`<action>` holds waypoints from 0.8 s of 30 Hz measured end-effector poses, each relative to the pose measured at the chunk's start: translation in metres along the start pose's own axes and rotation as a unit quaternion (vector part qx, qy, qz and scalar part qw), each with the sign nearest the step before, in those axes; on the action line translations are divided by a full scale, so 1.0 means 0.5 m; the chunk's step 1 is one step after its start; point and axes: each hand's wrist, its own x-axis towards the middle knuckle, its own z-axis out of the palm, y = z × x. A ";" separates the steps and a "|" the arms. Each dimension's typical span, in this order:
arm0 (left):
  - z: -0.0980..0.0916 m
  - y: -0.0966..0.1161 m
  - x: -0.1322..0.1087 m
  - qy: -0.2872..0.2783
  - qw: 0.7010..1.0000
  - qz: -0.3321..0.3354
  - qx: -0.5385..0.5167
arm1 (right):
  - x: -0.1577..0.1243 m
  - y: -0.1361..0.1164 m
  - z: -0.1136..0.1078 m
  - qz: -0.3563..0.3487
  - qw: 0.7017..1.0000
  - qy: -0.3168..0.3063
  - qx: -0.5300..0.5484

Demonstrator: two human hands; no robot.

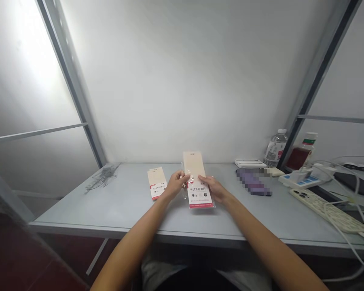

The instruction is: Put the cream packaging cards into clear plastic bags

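Over the desk, both hands hold a ruler-set package (200, 195), a cream-and-white card with a red bottom band and printed text. A clear plastic sleeve covers its lower part, and the cream top sticks up above my fingers. My left hand (177, 184) pinches the left side, where loose clear film shows. My right hand (214, 188) grips the right edge, its thumb on the front. To the left of my left hand lie similar ruler-set packages (157, 180), overlapping on the desk and partly hidden by my wrist.
The grey desk (109, 214) meets a white wall. Dark wiry strands (104, 176) lie at its left. On the right are a white device (250, 164), a blurred purple packet (255, 182), a water bottle (276, 148), a power strip (303, 180), a patterned phone case (327, 210) and cables.
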 end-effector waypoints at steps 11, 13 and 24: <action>-0.001 -0.007 -0.001 -0.002 0.996 -0.006 0.090 | 0.008 0.013 -0.005 -0.035 0.991 0.074 -0.105; -0.001 -0.003 -0.001 -0.018 0.995 -0.006 0.098 | 0.007 0.012 -0.005 -0.040 0.988 0.089 -0.116; -0.001 -0.002 -0.003 0.021 0.997 -0.003 0.070 | 0.001 0.007 0.003 -0.074 0.983 0.031 -0.163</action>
